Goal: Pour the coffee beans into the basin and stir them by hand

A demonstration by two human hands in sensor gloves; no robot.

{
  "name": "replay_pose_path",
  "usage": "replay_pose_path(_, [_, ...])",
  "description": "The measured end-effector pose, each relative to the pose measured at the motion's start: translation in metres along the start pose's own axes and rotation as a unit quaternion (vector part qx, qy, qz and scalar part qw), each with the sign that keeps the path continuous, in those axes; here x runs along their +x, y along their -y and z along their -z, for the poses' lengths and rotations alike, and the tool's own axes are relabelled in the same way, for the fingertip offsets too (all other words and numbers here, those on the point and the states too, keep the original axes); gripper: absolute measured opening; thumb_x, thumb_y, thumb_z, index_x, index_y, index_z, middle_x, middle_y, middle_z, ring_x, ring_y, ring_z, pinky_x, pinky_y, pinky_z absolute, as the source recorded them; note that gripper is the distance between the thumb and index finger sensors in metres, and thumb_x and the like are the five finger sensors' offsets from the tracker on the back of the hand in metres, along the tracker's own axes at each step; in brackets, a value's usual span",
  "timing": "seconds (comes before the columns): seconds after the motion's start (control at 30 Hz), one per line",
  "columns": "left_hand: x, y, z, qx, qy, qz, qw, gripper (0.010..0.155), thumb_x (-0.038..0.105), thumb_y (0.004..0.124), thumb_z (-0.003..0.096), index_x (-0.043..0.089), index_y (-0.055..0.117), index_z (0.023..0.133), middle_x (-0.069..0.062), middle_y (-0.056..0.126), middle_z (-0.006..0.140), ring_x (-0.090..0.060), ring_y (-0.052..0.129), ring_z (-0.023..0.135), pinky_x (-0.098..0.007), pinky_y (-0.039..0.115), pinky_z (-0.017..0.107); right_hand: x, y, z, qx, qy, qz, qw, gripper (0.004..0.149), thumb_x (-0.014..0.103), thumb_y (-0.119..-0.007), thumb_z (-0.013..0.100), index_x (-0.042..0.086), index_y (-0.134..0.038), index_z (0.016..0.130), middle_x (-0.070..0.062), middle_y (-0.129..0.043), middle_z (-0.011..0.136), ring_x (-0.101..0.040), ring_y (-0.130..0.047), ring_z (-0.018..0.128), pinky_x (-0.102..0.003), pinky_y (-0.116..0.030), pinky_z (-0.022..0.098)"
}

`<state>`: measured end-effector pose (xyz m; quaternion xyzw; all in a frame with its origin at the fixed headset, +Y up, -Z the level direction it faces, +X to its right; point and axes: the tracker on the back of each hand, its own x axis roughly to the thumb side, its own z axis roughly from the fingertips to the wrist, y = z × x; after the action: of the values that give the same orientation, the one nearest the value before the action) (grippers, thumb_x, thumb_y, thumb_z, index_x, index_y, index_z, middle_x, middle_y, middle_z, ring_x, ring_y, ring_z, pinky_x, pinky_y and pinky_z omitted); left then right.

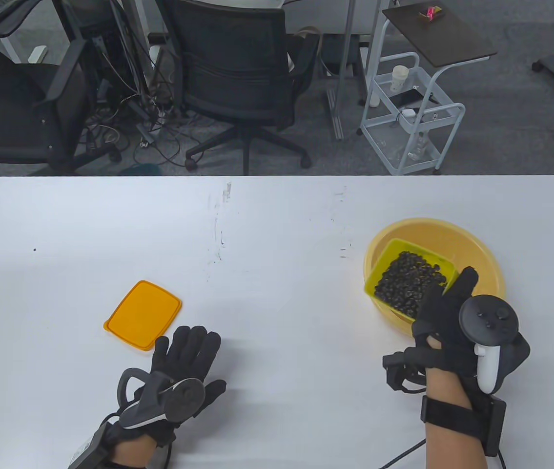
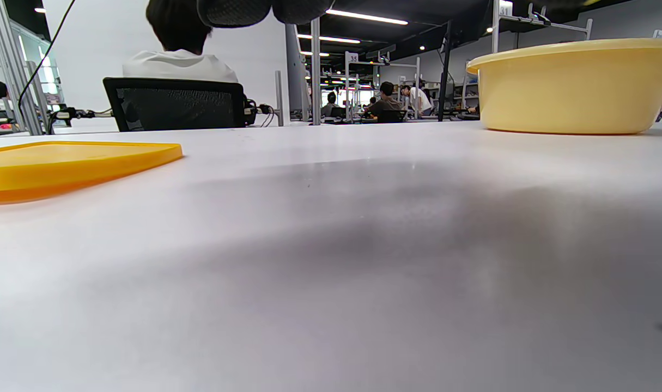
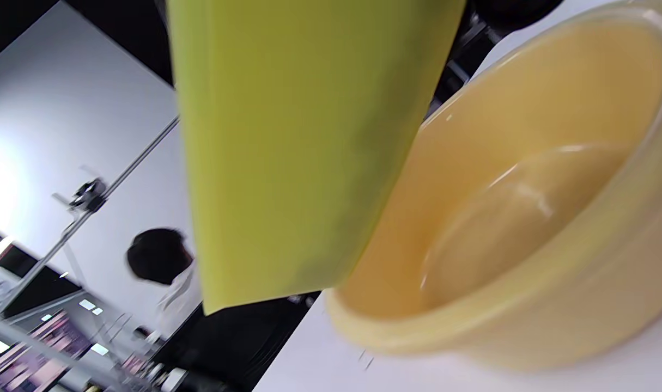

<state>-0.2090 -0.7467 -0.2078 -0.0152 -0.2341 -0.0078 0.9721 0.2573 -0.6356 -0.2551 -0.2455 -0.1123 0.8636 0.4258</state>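
My right hand (image 1: 445,303) grips a lime-green box (image 1: 406,281) full of dark coffee beans (image 1: 408,286) and holds it over the yellow basin (image 1: 482,254) at the table's right. In the right wrist view the green box (image 3: 303,141) fills the upper middle, above the basin (image 3: 527,218), whose bottom shows no beans. My left hand (image 1: 186,359) lies flat on the table with its fingers spread, just below and to the right of the orange lid (image 1: 143,314). The left wrist view shows the lid (image 2: 64,166) at left and the basin (image 2: 576,87) at right.
The white table (image 1: 267,244) stretches wide between the lid and the basin. Beyond its far edge stand office chairs (image 1: 242,78), tangled cables and a white cart (image 1: 411,112). People sit at desks in the background of the wrist views.
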Motion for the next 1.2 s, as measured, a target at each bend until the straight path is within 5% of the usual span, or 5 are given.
replay_pose_path(0.2, [-0.001,0.001,0.0,-0.002,-0.001,-0.001,1.0,0.083,0.067,0.053,0.0522,0.024,0.014,0.112,-0.019,0.031,0.12,-0.049,0.044,0.112,-0.067,0.035,0.076,-0.021,0.003,0.022,-0.055,-0.03,-0.096,0.993,0.072,0.04,-0.047,0.056,0.007,-0.002,0.101,-0.029,-0.03,0.096,-0.04,-0.066,0.074,-0.062,-0.046,0.06])
replay_pose_path(0.7, [-0.003,0.0,-0.001,0.003,-0.003,-0.008,1.0,0.083,0.067,0.053,0.0521,0.024,0.015,0.112,-0.019,0.031,0.12,-0.049,0.044,0.112,-0.067,0.035,0.076,-0.022,-0.012,0.028,-0.05,0.007,-0.205,0.977,0.072,0.042,-0.05,0.055,0.009,-0.005,0.102,-0.026,-0.03,0.097,-0.04,-0.065,0.075,-0.063,-0.043,0.062])
replay_pose_path(1.2, [-0.004,-0.001,-0.002,0.007,0.0,-0.011,1.0,0.083,0.067,0.053,0.052,0.024,0.016,0.112,-0.018,0.032,0.119,-0.048,0.045,0.112,-0.067,0.036,0.077,-0.014,-0.01,0.026,-0.053,0.023,-0.226,0.972,0.073,0.042,-0.051,0.055,0.01,-0.006,0.102,-0.025,-0.03,0.098,-0.04,-0.064,0.076,-0.063,-0.041,0.062])
